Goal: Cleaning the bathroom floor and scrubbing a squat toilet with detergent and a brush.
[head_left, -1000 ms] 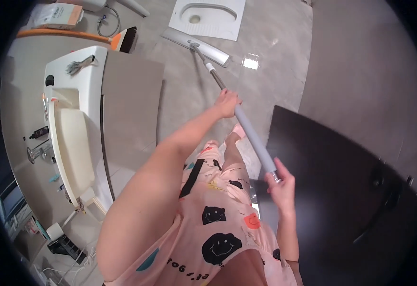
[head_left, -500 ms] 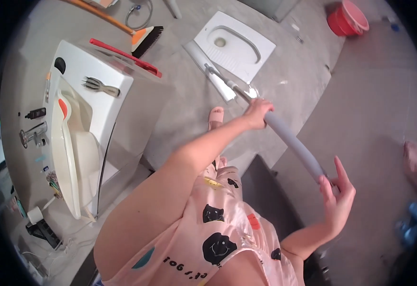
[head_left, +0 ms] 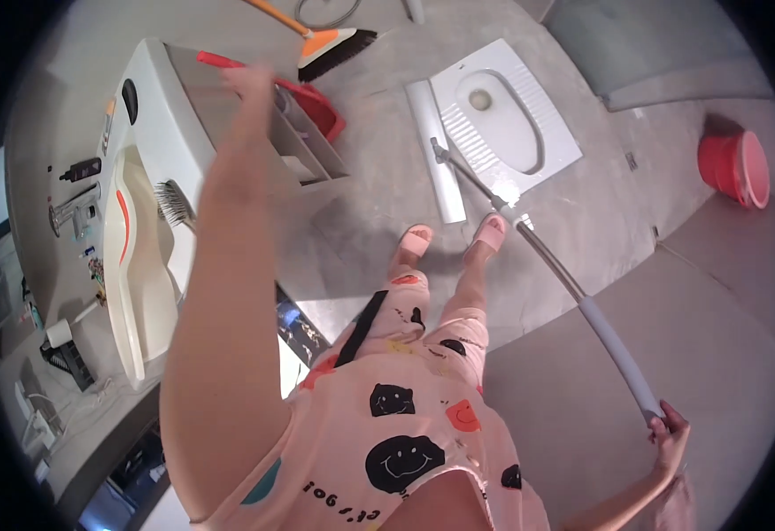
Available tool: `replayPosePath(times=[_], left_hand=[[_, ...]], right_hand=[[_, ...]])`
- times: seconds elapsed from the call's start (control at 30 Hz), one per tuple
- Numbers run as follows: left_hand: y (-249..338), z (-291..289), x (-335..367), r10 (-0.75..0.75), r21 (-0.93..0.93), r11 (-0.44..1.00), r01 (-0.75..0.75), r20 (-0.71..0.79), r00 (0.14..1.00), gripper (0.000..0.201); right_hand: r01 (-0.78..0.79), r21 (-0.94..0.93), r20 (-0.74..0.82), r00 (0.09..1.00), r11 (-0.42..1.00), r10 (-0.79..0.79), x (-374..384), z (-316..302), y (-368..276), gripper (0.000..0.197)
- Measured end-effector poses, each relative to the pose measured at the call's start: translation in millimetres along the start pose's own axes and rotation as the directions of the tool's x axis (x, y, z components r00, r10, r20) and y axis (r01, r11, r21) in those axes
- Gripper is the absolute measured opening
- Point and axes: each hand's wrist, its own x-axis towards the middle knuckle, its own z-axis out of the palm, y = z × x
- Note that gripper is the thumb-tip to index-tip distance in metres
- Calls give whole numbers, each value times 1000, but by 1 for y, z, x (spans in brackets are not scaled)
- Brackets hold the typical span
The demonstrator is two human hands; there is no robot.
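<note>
One mop [head_left: 554, 261], grasped by the right hand [head_left: 670, 437]; one red dustpan [head_left: 323, 113] near the left hand [head_left: 250, 81], grip indeterminable; countertop edge [head_left: 159, 84] leftward, floor [head_left: 374, 150] rightward.

a bathroom: squat toilet [head_left: 504, 119], cream washbasin [head_left: 150, 283], hairbrush [head_left: 173, 203], red bucket [head_left: 731, 168]

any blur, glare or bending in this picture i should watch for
Head view: the left grip is smeared, while the squat toilet looks fairly sharp; also in the head view, a bright glare spot sits by the toilet's lower corner, the mop's grey handle sleeve appears bowed, likely lens distortion, and the picture's corners fall to black.
</note>
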Motion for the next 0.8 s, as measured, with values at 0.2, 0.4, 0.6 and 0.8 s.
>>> replayPosePath(times=[0.2,0.4,0.6,0.8], left_hand=[[13,-36,104,-380,-445,808,387,109,919,72],[15,26,76,127,-377,918,-119,-2,992,25],[11,16,-170,470,123,845,-521,293,832,17],[37,-6,-155,445,135,868,-479,219,868,17]], right_hand=[[55,-165,-21,998,985,-59,62,-53,-68,58],[118,-201,15,993,972,-117,107,-69,-119,73],[199,-274,13,979,941,-203,114,-67,-174,72],[256,-239,100,966,937,-238,117,-69,-194,60]])
